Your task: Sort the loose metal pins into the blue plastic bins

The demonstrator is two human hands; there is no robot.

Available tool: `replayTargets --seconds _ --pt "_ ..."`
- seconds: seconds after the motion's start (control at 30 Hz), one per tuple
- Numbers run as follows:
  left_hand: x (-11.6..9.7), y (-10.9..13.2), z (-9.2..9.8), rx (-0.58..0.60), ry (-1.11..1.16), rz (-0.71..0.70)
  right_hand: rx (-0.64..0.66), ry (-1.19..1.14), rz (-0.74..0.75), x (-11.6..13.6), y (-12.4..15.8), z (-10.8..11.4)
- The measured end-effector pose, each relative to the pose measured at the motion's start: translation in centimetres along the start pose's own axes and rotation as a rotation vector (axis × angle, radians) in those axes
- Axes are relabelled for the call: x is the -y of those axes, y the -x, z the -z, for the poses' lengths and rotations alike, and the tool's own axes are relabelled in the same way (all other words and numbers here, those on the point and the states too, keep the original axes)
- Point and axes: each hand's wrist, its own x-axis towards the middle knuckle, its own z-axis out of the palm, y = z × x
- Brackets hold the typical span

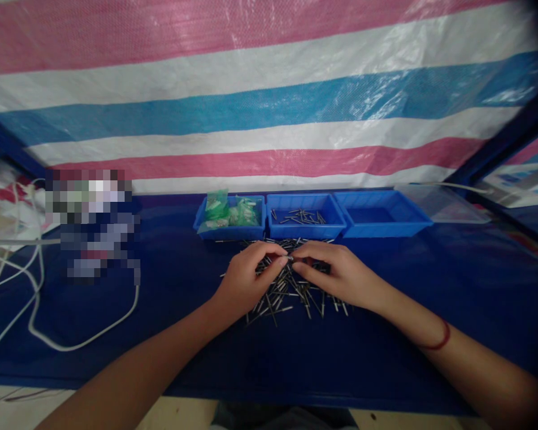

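A loose heap of thin metal pins [291, 295] lies on the dark blue table [376, 334] in front of me. My left hand [247, 278] and my right hand [336, 273] rest over the heap, fingertips meeting at its far side. Both pinch one small metal pin [289, 259] between thumb and fingers. Three blue trays stand behind the heap: the left one [230, 229] holds small green bags [233, 212], the middle one [305, 229] holds several pins, and the right one [382, 224] looks bare.
A white cable [72, 343] loops across the table's left side, beside a blurred patch [94, 224]. A clear plastic lid [439, 203] lies at the back right. A striped pink, white and blue tarp [269, 101] hangs behind. The table's near edge [269, 397] runs below my forearms.
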Motion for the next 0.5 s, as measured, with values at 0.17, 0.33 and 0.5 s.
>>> replayTargets --seconds 0.17,0.33,0.5 --pt "-0.16 0.07 -0.04 0.001 0.041 -0.004 -0.028 -0.105 -0.011 0.14 -0.10 -0.06" --pt "-0.38 0.10 -0.08 0.000 0.068 -0.016 -0.036 -0.090 -0.007 0.17 -0.01 -0.21" --pt "-0.26 0.13 -0.06 -0.003 0.057 -0.022 -0.113 -0.056 -0.017 0.38 0.15 -0.29"
